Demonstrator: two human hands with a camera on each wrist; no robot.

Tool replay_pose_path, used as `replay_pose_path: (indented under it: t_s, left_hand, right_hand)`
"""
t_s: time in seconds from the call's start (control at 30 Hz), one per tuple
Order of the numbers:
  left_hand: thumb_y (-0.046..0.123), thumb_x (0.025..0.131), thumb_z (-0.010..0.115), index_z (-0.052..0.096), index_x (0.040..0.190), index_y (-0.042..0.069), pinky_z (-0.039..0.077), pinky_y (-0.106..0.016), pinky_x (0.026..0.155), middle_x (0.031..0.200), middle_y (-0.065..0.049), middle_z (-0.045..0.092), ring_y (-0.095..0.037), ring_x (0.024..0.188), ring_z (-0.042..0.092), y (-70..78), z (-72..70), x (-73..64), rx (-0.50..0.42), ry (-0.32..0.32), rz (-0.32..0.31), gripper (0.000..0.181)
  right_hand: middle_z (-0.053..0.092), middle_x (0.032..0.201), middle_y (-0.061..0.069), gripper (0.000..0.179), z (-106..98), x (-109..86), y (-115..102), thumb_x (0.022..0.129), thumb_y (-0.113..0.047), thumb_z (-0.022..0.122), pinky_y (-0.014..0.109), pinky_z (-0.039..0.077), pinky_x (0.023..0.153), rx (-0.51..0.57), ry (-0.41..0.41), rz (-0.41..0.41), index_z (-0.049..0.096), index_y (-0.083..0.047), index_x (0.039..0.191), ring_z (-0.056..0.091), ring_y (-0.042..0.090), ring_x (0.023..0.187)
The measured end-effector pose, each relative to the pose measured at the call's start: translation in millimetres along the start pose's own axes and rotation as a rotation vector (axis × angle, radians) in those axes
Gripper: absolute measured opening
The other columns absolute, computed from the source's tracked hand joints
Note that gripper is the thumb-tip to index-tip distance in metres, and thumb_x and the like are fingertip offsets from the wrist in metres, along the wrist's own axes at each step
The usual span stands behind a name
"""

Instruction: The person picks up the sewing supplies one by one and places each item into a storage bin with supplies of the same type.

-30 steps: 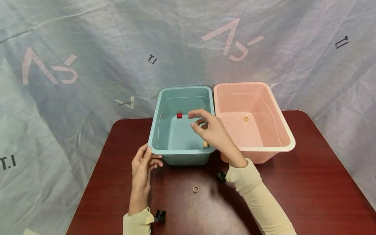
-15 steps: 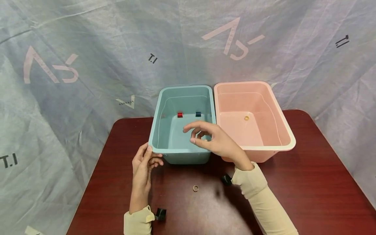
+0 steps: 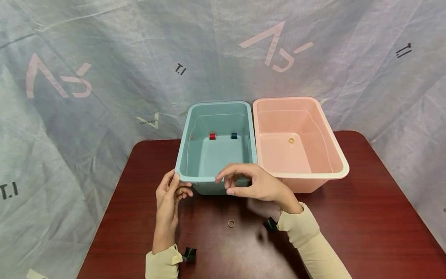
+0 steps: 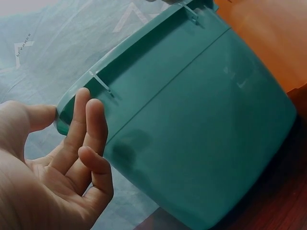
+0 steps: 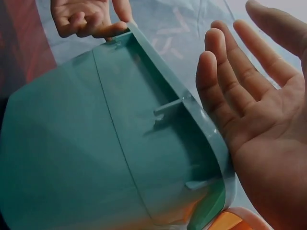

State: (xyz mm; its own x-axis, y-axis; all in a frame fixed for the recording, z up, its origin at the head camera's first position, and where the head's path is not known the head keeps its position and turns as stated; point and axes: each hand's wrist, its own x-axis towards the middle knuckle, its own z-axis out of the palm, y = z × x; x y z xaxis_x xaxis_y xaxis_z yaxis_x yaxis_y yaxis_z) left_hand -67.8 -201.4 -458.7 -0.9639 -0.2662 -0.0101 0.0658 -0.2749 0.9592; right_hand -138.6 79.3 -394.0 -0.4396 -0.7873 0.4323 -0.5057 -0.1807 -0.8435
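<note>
My left hand (image 3: pixel 168 197) pinches the front left corner of the teal plastic bin (image 3: pixel 218 179), thumb on the rim and fingers beneath it. In the left wrist view the thumb and fingers (image 4: pixel 96 124) show at that rim. My right hand (image 3: pixel 256 182) holds nothing; its fingers curve loosely over the bin's front right rim. The right wrist view shows its bare palm (image 5: pixel 268 115). Inside the teal bin lie a red thread spool (image 3: pixel 212 136) and a dark blue thread spool (image 3: pixel 234 135). A small ring (image 3: pixel 231 223) lies on the table in front.
Right beside the teal bin stands a pink plastic bin (image 3: pixel 339 175) with a small yellow ring (image 3: pixel 291 140) on its floor. Both stand on a dark red-brown wooden table (image 3: pixel 376 217). A grey printed cloth (image 3: pixel 139 69) hangs behind.
My right hand has drawn back from inside the teal bin to its front rim, uncovering the blue spool and covering the gold spool. My left hand stays on the corner.
</note>
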Motion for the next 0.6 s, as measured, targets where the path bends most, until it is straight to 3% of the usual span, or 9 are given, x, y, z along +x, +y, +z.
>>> replay_pose_path:
  t_s: [0.2,0.4,0.6]
  left_hand:
    - [0.032,0.109,0.057,0.054,0.143,0.006,0.049,-0.018,0.057,0.078,0.002,0.074,-0.012,0.057,0.069,1.0,-1.1,-0.3,0.007,-0.008,-0.006,0.043]
    - [0.033,0.109,0.057,0.055,0.143,0.007,0.048,-0.019,0.057,0.079,0.002,0.074,-0.012,0.057,0.069,0.9,-2.3,0.0,0.011,-0.003,0.000,0.043]
    - [0.033,0.109,0.057,0.054,0.143,0.007,0.047,-0.019,0.057,0.078,0.002,0.074,-0.012,0.057,0.068,-0.3,-3.1,1.1,0.010,-0.009,-0.007,0.043]
  right_hand:
    - [0.071,0.116,0.000,0.034,7,-9.1,-3,0.096,-0.003,0.073,0.029,0.057,0.078,-0.045,0.007,0.015,0.069,-0.015,0.128,0.066,0.013,0.095]
    - [0.071,0.119,0.002,0.034,13,-17.4,-2,0.096,-0.002,0.073,0.031,0.058,0.081,-0.030,-0.009,0.016,0.069,-0.014,0.128,0.065,0.016,0.095]
    - [0.072,0.116,0.001,0.031,22,-26.4,12,0.097,-0.006,0.073,0.033,0.059,0.083,-0.002,-0.047,0.101,0.069,-0.016,0.127,0.067,0.013,0.097]
